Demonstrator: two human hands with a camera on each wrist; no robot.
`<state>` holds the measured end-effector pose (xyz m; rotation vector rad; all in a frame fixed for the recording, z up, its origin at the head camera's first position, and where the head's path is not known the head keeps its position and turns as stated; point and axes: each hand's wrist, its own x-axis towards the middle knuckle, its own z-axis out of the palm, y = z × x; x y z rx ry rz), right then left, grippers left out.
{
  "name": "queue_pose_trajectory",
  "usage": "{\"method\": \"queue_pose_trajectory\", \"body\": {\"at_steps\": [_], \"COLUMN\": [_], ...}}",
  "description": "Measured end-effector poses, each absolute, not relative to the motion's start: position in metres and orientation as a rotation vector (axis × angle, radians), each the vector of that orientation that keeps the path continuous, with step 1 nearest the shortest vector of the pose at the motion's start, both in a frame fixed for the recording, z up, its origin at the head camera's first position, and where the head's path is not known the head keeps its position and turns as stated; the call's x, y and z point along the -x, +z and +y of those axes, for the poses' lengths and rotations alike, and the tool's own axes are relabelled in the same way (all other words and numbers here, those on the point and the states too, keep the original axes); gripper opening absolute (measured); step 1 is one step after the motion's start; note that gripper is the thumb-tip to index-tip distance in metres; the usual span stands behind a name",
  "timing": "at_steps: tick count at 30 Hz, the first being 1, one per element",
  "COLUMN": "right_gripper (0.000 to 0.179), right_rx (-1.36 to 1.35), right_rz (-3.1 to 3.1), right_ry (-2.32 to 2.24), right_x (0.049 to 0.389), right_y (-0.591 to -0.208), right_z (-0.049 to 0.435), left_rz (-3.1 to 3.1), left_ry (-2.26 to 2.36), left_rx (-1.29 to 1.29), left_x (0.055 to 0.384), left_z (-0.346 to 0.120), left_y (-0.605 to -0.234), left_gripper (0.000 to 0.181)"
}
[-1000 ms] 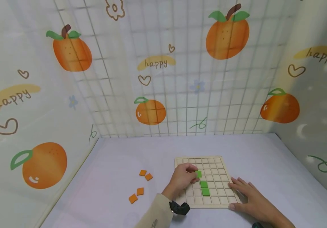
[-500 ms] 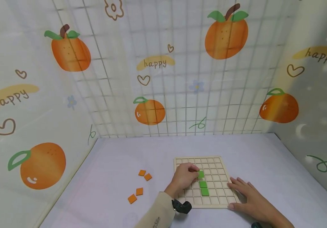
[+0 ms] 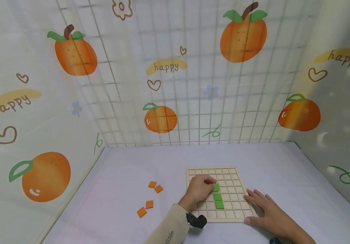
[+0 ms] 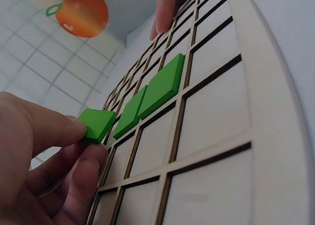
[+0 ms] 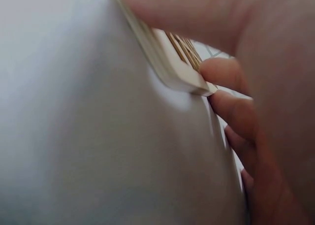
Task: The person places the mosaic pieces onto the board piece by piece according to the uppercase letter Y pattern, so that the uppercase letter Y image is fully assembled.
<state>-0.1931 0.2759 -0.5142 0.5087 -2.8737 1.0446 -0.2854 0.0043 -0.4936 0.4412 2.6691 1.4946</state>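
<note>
Four flat orange square tiles lie loose on the whitish tabletop, then the left hand has a flat green square tile pinched over a pale wooden grid board. Two matching green tiles sit in neighbouring cells, and the right hand, fingers loosely out, just touches the board's right edge.

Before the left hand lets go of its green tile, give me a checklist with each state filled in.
1. Left hand pinching the held tile: ok.
2. Held tile flat in a cell: not ok; it looks tilted in the left wrist view.
3. Two other green tiles in neighbouring cells: ok.
4. Right hand touching the board: ok.
5. Right hand pressing firmly: cannot tell.
6. Four orange tiles off the board: ok.
</note>
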Motion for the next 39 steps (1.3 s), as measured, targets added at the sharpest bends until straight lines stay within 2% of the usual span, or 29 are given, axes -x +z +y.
{"method": "queue_pose_trajectory", "body": {"at_steps": [25,39], "right_gripper": [0.083,0.083], "right_rx": [-0.462,-0.487], "right_rz": [-2.929,-2.893], "right_ry": [1.086,1.025], "right_x": [0.1932,0.1936], "right_y": [-0.5081,-0.5130], "right_z": [0.2757,0.2763], "left_rz": [2.796,2.798], "left_ry": [1.355,1.371], "left_rx": [-0.545,-0.505], "left_x": [0.2855,0.2837], "left_z": [0.0098,0.0099], "left_y": [-0.4972,-0.4993], "left_gripper": [0.009,0.011]}}
